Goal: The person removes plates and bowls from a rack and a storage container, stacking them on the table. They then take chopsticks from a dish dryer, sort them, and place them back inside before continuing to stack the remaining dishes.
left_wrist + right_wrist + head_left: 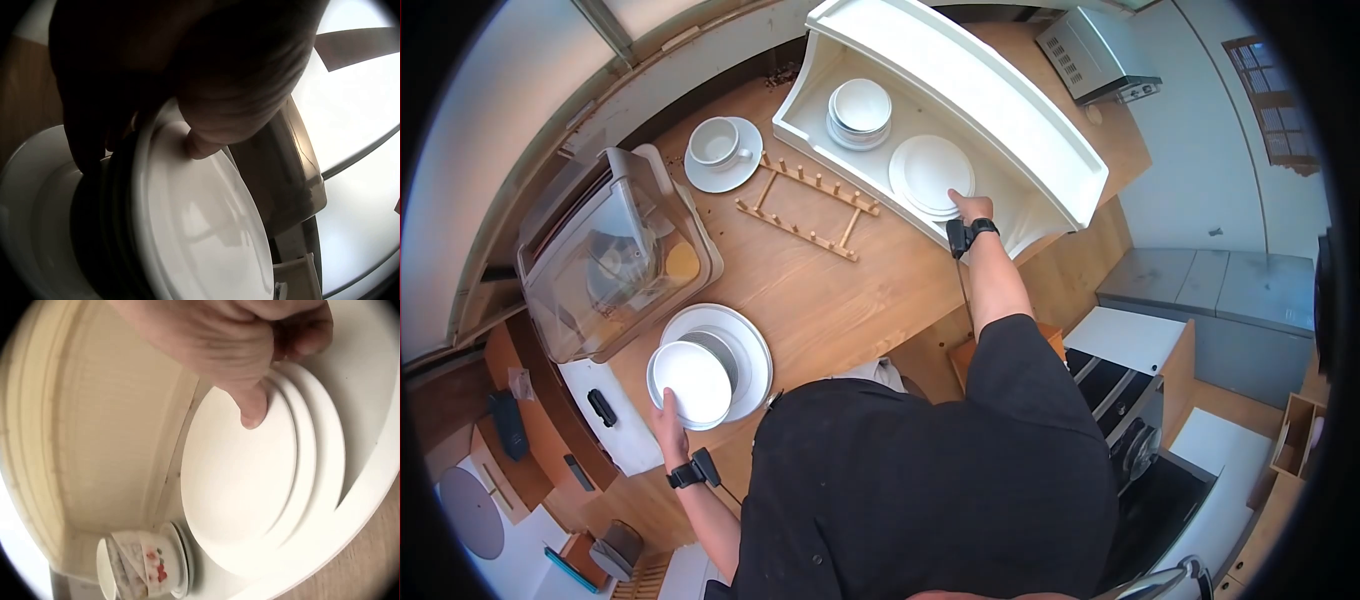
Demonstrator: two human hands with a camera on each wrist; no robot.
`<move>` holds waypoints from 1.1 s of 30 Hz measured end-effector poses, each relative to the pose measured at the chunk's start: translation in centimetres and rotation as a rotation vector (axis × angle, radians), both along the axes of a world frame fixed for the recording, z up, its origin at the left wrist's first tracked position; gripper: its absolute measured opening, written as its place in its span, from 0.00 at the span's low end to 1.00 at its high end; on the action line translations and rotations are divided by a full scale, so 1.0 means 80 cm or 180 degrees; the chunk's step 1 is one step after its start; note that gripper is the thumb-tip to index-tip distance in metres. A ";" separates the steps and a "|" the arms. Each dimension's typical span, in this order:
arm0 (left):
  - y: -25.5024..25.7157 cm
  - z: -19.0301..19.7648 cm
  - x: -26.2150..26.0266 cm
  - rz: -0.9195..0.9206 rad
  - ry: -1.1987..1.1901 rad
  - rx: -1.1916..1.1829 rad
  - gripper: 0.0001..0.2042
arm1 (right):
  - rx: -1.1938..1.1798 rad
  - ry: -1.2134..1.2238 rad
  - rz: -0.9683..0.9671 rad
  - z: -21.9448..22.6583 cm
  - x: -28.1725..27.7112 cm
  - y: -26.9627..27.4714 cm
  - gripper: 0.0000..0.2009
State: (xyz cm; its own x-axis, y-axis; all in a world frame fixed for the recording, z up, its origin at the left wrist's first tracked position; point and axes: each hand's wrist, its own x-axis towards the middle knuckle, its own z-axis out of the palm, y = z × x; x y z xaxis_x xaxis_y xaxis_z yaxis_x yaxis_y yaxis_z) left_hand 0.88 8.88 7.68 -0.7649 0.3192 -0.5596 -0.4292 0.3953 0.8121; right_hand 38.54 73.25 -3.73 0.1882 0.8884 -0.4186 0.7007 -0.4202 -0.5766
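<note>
My left hand (668, 432) grips a small white plate (690, 383) at its near edge, thumb on its face and fingers down its side. In the left wrist view a dark, shadowed stack shows under that plate (200, 219). Wider white plates (752, 360) lie beneath on the table. My right hand (973, 207) pinches the rim of stacked white plates (930, 170) inside a white open-fronted shelf unit (1040, 140). In the right wrist view the thumb presses the top plate (237, 469); its fingers curl past the rim, partly hidden.
White bowls (862, 105) on small plates stand beside the plate stack; one shows red flowers (156, 565). A wooden peg rack (810, 210) lies mid-table, near a cup (715, 142) on a saucer (745, 170). A clear-lidded dish box (615, 265) stands left, a toaster oven (1095, 60) far right.
</note>
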 end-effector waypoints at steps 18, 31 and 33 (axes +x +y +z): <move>-0.008 0.016 -0.009 -0.0311 0.0350 -0.0116 0.26 | 0.0218 0.0012 0.0162 0.008 -0.012 -0.028 0.22; -0.021 0.020 -0.004 -0.0381 0.0379 -0.0033 0.29 | -0.0881 0.1584 -0.0923 -0.047 0.019 0.010 0.11; -0.021 0.016 -0.007 -0.0411 0.0503 -0.0069 0.31 | -0.1012 0.1643 -0.0910 -0.059 0.035 0.026 0.10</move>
